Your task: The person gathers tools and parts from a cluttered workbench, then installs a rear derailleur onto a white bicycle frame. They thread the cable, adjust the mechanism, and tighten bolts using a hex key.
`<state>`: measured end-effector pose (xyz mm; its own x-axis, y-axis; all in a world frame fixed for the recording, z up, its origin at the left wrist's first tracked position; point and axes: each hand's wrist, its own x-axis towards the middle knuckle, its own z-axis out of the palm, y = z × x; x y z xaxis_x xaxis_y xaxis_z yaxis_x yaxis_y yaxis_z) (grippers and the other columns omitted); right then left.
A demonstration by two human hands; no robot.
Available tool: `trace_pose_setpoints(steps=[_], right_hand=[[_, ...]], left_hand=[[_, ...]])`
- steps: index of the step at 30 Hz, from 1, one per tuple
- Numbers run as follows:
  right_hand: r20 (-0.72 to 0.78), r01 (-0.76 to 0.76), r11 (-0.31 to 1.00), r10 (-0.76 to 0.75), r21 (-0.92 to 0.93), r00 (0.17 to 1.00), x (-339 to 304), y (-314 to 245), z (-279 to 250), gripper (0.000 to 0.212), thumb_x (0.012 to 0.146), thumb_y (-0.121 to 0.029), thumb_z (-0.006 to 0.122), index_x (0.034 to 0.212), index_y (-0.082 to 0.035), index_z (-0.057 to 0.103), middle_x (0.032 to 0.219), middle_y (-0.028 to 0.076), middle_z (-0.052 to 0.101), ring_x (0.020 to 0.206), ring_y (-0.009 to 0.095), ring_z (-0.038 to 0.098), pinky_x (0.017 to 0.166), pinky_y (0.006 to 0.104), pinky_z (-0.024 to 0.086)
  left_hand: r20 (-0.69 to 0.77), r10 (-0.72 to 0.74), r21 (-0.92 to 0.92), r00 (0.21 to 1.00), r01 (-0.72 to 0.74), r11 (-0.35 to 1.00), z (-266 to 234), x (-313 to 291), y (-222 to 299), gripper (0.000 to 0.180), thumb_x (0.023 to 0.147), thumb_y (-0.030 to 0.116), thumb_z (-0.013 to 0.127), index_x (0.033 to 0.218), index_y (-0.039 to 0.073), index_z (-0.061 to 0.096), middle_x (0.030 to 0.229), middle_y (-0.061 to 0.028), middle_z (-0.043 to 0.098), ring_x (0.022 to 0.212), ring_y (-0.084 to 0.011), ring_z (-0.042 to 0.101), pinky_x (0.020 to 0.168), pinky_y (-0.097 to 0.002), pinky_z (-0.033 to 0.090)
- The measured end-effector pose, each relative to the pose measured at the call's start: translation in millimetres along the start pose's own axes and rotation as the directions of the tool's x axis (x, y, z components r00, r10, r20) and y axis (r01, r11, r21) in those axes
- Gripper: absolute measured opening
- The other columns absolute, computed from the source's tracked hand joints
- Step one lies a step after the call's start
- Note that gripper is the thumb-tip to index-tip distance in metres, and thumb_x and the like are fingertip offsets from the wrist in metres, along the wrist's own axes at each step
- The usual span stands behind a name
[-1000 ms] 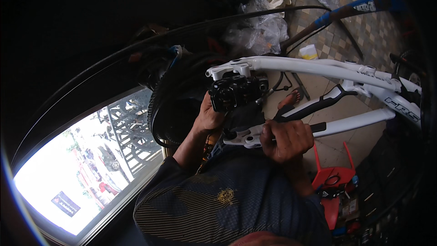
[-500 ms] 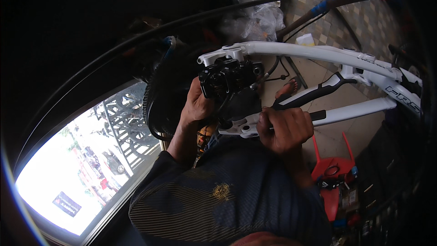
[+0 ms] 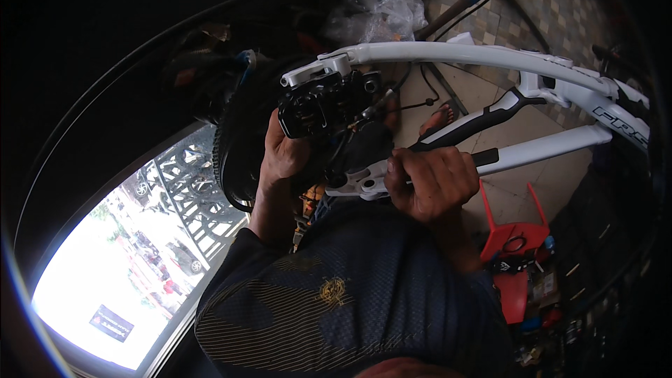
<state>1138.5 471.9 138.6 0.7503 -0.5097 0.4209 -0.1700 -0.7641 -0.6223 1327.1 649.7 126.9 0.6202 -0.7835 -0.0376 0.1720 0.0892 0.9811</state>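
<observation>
A white bicycle frame (image 3: 448,52) stretches across from the middle to the right, its rear ends near my hands. My left hand (image 3: 283,154) is closed on a boxy black metal part (image 3: 322,105) beside the end of the upper tube. Its fingers are partly hidden behind that part, whose exact kind I cannot make out. My right hand (image 3: 435,182) is wrapped round the lower white tube (image 3: 560,147), just behind its slotted end (image 3: 364,180). Thin black cables (image 3: 402,106) hang between the two tubes.
A dark tyre (image 3: 227,147) stands left of my left hand. Crumpled clear plastic (image 3: 378,10) lies on the floor at the back. Another bicycle's blue-brown tube (image 3: 465,5) is behind the frame. A red plastic stand (image 3: 514,238) and scattered small parts lie at right. A foot (image 3: 441,117) shows below.
The whole view has shifted, so the frame sits slightly higher and further left. The black part in my left hand appears turned a little. Both hands keep their hold.
</observation>
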Motion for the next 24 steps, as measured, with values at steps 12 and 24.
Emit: trace_pose_setpoints(steps=[12,24], right_hand=[[0.017,0.004,0.999,-0.004,-0.038,1.000,-0.2,0.3,0.0,0.015,0.089,-0.026,0.075,0.089,-0.012,0.077,0.065,-0.004,0.061,0.061,0.013,0.058,0.056,0.0304,0.037],[0.066,-0.011,1.000,0.013,-0.026,0.998,5.9,-4.6,-5.1,0.012,0.089,-0.021,0.073,0.085,-0.010,0.075,0.067,-0.001,0.064,0.060,0.017,0.058,0.058,0.0335,0.039]], left_hand=[[-0.027,-0.188,0.333,0.982,0.187,0.924,-5.1,-5.6,0.7,0.033,0.111,0.023,0.051,0.130,-0.002,0.064,0.118,-0.0100,0.071,0.107,-0.0170,0.068,0.092,-0.0318,0.055],[-0.096,-0.252,0.076,0.963,0.259,0.963,14.5,-1.3,15.2,0.026,0.108,0.015,0.054,0.121,-0.001,0.069,0.106,-0.0055,0.072,0.093,-0.0096,0.065,0.078,-0.0242,0.052]])
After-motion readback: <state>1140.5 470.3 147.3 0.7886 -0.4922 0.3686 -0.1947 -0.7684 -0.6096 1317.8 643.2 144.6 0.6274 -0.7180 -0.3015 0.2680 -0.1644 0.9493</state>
